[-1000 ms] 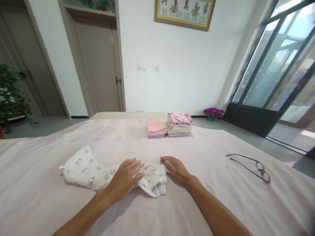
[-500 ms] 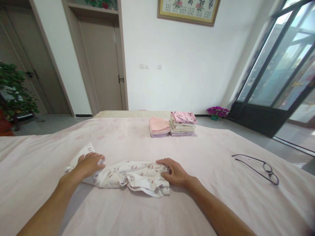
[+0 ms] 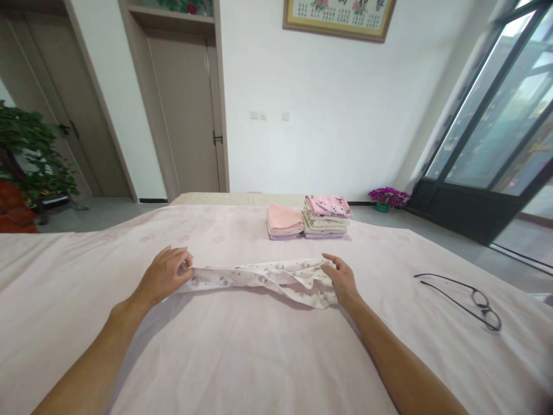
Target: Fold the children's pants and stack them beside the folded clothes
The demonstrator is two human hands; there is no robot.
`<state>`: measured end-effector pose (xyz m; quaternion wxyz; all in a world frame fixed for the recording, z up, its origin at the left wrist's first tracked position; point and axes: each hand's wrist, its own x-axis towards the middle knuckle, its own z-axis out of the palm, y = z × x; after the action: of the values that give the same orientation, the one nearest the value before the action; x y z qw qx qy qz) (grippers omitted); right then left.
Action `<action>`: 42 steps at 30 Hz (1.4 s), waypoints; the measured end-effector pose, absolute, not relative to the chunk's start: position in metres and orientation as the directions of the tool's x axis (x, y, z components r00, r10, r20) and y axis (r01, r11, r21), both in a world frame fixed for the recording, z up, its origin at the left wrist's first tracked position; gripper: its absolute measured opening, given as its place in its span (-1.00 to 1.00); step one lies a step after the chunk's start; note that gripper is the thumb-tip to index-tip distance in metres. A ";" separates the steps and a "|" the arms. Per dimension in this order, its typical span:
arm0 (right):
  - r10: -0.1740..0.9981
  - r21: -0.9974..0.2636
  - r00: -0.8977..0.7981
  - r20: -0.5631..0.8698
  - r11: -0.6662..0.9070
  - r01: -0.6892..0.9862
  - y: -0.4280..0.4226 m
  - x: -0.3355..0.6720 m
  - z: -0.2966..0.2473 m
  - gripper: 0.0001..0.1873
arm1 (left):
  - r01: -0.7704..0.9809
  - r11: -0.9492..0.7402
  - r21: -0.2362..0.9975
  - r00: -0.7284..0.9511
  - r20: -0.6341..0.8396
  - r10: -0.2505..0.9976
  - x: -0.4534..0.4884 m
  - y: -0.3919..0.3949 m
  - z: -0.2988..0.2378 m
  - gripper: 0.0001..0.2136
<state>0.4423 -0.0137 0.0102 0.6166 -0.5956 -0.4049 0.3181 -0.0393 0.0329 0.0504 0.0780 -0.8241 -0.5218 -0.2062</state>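
Observation:
A small white garment (image 3: 259,276) with a little printed pattern is stretched between my two hands, just above the pale pink bed sheet (image 3: 242,357). My left hand (image 3: 166,275) is closed on its left end. My right hand (image 3: 341,278) grips its right end, where the cloth bunches and droops. Further back on the bed stand two folded piles: a low pink-and-lilac pile (image 3: 284,222) and a taller pile with a pink printed piece on top (image 3: 327,215).
A pair of dark-framed glasses (image 3: 469,298) lies on the sheet at the right. Beyond the bed are a door (image 3: 185,115), a potted plant (image 3: 30,155) at the left, purple flowers (image 3: 387,197) and glass doors (image 3: 496,127) at the right.
My left hand slid from the garment's middle to its left end and gripped it. Both hands then moved away from me and pulled the garment out into a long strip.

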 end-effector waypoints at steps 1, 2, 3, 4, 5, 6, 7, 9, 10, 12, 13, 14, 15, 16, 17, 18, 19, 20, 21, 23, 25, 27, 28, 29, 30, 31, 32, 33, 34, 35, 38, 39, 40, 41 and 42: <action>0.876 -0.993 0.470 0.105 0.063 0.104 -0.014 0.450 0.008 -0.37 | 0.880 -0.467 0.087 0.386 0.441 0.810 -0.036 0.032 0.053 -0.93; 0.882 -0.992 0.460 0.100 0.051 0.118 -0.014 0.457 0.005 -0.38 | 0.873 -0.479 0.095 0.396 0.434 0.809 -0.034 0.030 0.055 -0.93; 0.897 -0.991 0.433 0.092 0.042 0.124 -0.015 0.463 0.004 -0.39 | 0.872 -0.476 0.115 0.398 0.400 0.826 -0.033 0.029 0.056 -0.93; 0.922 -0.992 0.381 0.074 0.029 0.121 -0.015 0.469 0.003 -0.38 | 0.876 -0.460 0.145 0.391 0.344 0.854 -0.032 0.028 0.058 -0.94; 0.951 -0.994 0.307 0.047 0.014 0.109 -0.016 0.474 0.003 -0.37 | 0.880 -0.437 0.186 0.380 0.276 0.883 -0.032 0.027 0.059 -0.94; 0.976 -0.995 0.216 0.026 0.005 0.099 -0.017 0.478 0.003 -0.36 | 0.880 -0.411 0.236 0.368 0.207 0.906 -0.033 0.025 0.061 -0.93; 0.992 -0.995 0.121 0.015 0.004 0.097 -0.017 0.483 0.005 -0.36 | 0.874 -0.388 0.291 0.363 0.138 0.921 -0.034 0.024 0.064 -0.92; 0.999 -0.992 -0.033 0.023 0.027 0.120 -0.019 0.492 0.008 -0.36 | 0.843 -0.355 0.405 0.384 0.010 0.923 -0.038 0.021 0.069 -0.86; 0.996 -0.989 -0.087 0.036 0.048 0.143 -0.020 0.496 0.011 -0.36 | 0.823 -0.336 0.457 0.400 -0.048 0.915 -0.040 0.020 0.071 -0.81; 0.985 -0.979 -0.166 0.039 0.071 0.193 -0.022 0.503 0.015 -0.34 | 0.796 -0.293 0.529 0.435 -0.164 0.885 -0.045 0.018 0.073 -0.71; 0.980 -0.974 -0.196 0.033 0.076 0.214 -0.023 0.505 0.017 -0.33 | 0.791 -0.277 0.546 0.452 -0.216 0.866 -0.048 0.018 0.072 -0.68; 0.975 -0.969 -0.220 0.027 0.079 0.233 -0.024 0.506 0.019 -0.32 | 0.795 -0.262 0.547 0.457 -0.256 0.852 -0.051 0.019 0.071 -0.67; 0.972 -0.964 -0.233 0.023 0.083 0.251 -0.025 0.506 0.019 -0.33 | 0.808 -0.250 0.533 0.450 -0.287 0.846 -0.054 0.020 0.069 -0.68; 0.972 -0.959 -0.234 0.019 0.084 0.270 -0.026 0.506 0.020 -0.34 | 0.827 -0.240 0.509 0.435 -0.307 0.846 -0.058 0.021 0.066 -0.69; 0.975 -0.955 -0.220 0.019 0.083 0.285 -0.026 0.505 0.019 -0.36 | 0.845 -0.233 0.482 0.418 -0.321 0.850 -0.061 0.021 0.064 -0.68; 0.981 -0.952 -0.195 0.024 0.082 0.296 -0.026 0.503 0.018 -0.38 | 0.860 -0.226 0.458 0.401 -0.331 0.854 -0.064 0.022 0.062 -0.64; 0.986 -0.950 -0.162 0.034 0.082 0.300 -0.024 0.501 0.016 -0.41 | 0.872 -0.223 0.437 0.389 -0.339 0.857 -0.066 0.023 0.060 -0.59; 0.991 -0.950 -0.126 0.051 0.087 0.299 -0.023 0.499 0.014 -0.44 | 0.878 -0.225 0.422 0.385 -0.345 0.856 -0.068 0.023 0.058 -0.54; 0.993 -0.951 -0.092 0.071 0.095 0.294 -0.021 0.497 0.011 -0.48 | 0.881 -0.235 0.412 0.389 -0.344 0.854 -0.069 0.023 0.057 -0.50; 0.993 -0.950 -0.031 0.117 0.121 0.289 -0.018 0.495 0.006 -0.54 | 0.887 -0.259 0.382 0.393 -0.332 0.858 -0.071 0.023 0.056 -0.47; 0.987 -0.950 0.029 0.160 0.146 0.276 -0.015 0.493 0.001 -0.54 | 0.897 -0.276 0.346 0.387 -0.307 0.869 -0.072 0.023 0.056 -0.53; 0.981 -0.965 0.093 0.171 0.147 0.217 -0.014 0.492 -0.003 -0.48 | 0.902 -0.280 0.329 0.378 -0.287 0.880 -0.073 0.024 0.055 -0.61; 0.978 -0.975 0.128 0.164 0.141 0.173 -0.013 0.491 -0.004 -0.44 | 0.901 -0.277 0.335 0.376 -0.284 0.882 -0.074 0.024 0.056 -0.66; 0.975 -0.984 0.164 0.152 0.133 0.122 -0.013 0.490 -0.005 -0.42 | 0.896 -0.270 0.352 0.378 -0.285 0.881 -0.075 0.024 0.056 -0.70; 0.970 -0.990 0.199 0.138 0.127 0.068 -0.012 0.489 -0.006 -0.42 | 0.887 -0.260 0.380 0.384 -0.296 0.875 -0.075 0.024 0.057 -0.72; 0.965 -0.992 0.232 0.124 0.124 0.018 -0.012 0.487 -0.006 -0.43 | 0.876 -0.246 0.415 0.391 -0.314 0.865 -0.075 0.024 0.058 -0.72; 0.960 -0.992 0.259 0.110 0.120 -0.025 -0.011 0.485 -0.006 -0.45 | 0.863 -0.230 0.450 0.401 -0.332 0.854 -0.075 0.023 0.060 -0.71; 0.956 -0.992 0.279 0.090 0.110 -0.058 -0.010 0.483 -0.005 -0.48 | 0.851 -0.215 0.479 0.408 -0.347 0.844 -0.073 0.021 0.062 -0.69; 0.953 -0.992 0.294 0.066 0.093 -0.080 -0.010 0.482 -0.003 -0.51 | 0.846 -0.204 0.493 0.409 -0.353 0.841 -0.070 0.020 0.065 -0.67; 0.952 -0.993 0.303 0.039 0.070 -0.090 -0.009 0.480 -0.001 -0.53 | 0.849 -0.201 0.489 0.401 -0.349 0.847 -0.066 0.019 0.067 -0.65; 0.957 -0.997 0.288 -0.019 0.005 -0.083 -0.010 0.478 0.005 -0.57 | 0.889 -0.228 0.396 0.357 -0.291 0.887 -0.051 0.016 0.070 -0.64; 0.962 -0.997 0.271 -0.025 -0.002 -0.083 -0.010 0.478 0.007 -0.58 | 0.898 -0.241 0.367 0.351 -0.271 0.896 -0.047 0.016 0.070 -0.65; 0.968 -0.996 0.251 -0.026 -0.005 -0.085 -0.011 0.478 0.008 -0.59 | 0.903 -0.253 0.346 0.352 -0.260 0.899 -0.042 0.016 0.069 -0.66; 0.972 -0.996 0.233 -0.026 -0.006 -0.087 -0.012 0.478 0.009 -0.59 | 0.904 -0.267 0.334 0.360 -0.255 0.898 -0.039 0.016 0.068 -0.65; 0.975 -0.996 0.222 -0.026 -0.006 -0.090 -0.012 0.478 0.009 -0.59 | 0.901 -0.284 0.327 0.368 -0.232 0.900 -0.036 0.017 0.067 -0.63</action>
<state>0.4779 -0.0121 0.0094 0.5708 -0.5341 -0.4140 0.4665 -0.0361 0.0170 0.0670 -0.2047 -0.8013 -0.5621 0.0013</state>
